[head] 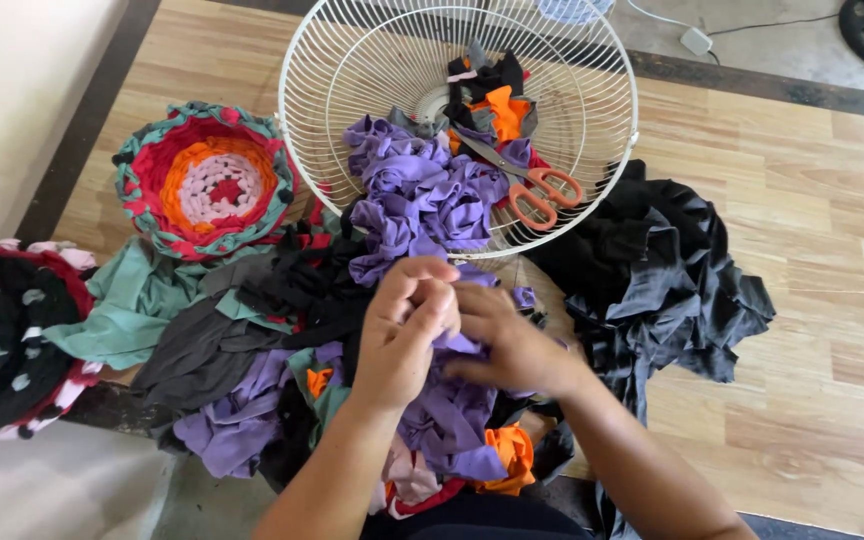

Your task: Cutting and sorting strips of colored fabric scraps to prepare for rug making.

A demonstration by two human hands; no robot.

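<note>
Flooring [812,230] of pale wood planks fills most of the frame, with a dark border strip running along the upper left. Across the lower middle spreads your heap of fabric scraps [252,330], a tangle of grey, teal, black and purple pieces. To its right, in the middle right of the frame, lies a crumpled pile of black cloth [662,280]. At the top centre sits a white wire fan guard [352,70], tilted like a bowl, its lower rim resting on the heap. Inside it you have more purple strips [417,190], some black and orange scraps, and a pair of orange-handled scissors [542,195] lying on the wires at its lower right. In the upper left stands a round woven mat [207,180] with rings of teal, red, orange and pink. Another round mat [2,340], mostly black and grey with a red and pink edge, is cut off by the left edge.

Your left hand [402,335] is in the lower centre, fingers curled tight and pinching a purple fabric strip [452,400] near its thumb. Your right hand [512,345] is touching it just beside, fingers bent and gripping the same purple strip from the right. That strip hangs below both hands, over the heap and near an orange scrap [512,455] at the bottom centre.
</note>
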